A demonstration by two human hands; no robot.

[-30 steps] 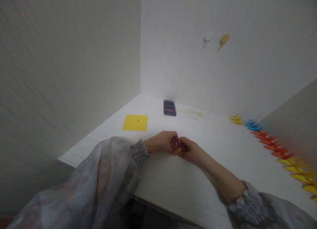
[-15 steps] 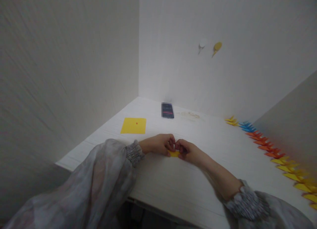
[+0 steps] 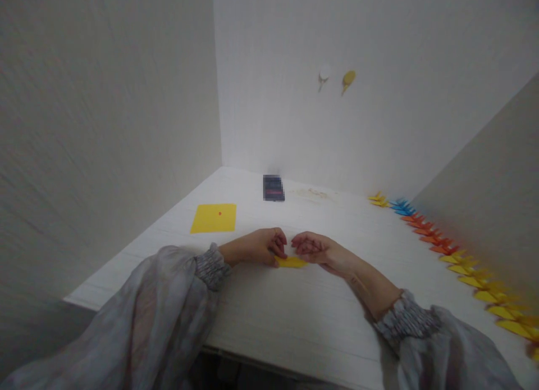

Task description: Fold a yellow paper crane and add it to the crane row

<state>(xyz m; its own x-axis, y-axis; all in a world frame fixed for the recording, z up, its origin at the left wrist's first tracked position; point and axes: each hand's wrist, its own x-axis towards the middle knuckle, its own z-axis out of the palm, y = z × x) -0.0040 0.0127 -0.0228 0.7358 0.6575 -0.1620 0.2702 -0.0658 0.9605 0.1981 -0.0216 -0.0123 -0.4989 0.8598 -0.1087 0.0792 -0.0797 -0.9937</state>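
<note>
A small piece of yellow folded paper (image 3: 291, 262) lies low between my two hands at the table's middle. My left hand (image 3: 261, 246) pinches its left end, thumb below and fingers curled over. At the paper's right end, my right hand (image 3: 324, 250) is turned partly palm up with its fingers loose and apart; its lower edge is close to the paper, and I cannot tell if they touch. Farther left lies a flat yellow sheet of paper (image 3: 214, 221) with a small red spot on it.
A row of folded paper figures (image 3: 433, 241) in yellow, blue and orange runs along the right wall. A dark, pixelated rectangular object (image 3: 273, 189) lies near the back wall. Above are a white hook (image 3: 324, 74) and a yellow hook (image 3: 348, 78). The table's front edge (image 3: 252, 356) is near me.
My right hand has loosened from its pinch and moved slightly away from my left, showing more of the yellow paper. The whole view has shifted, so things sit farther left.
</note>
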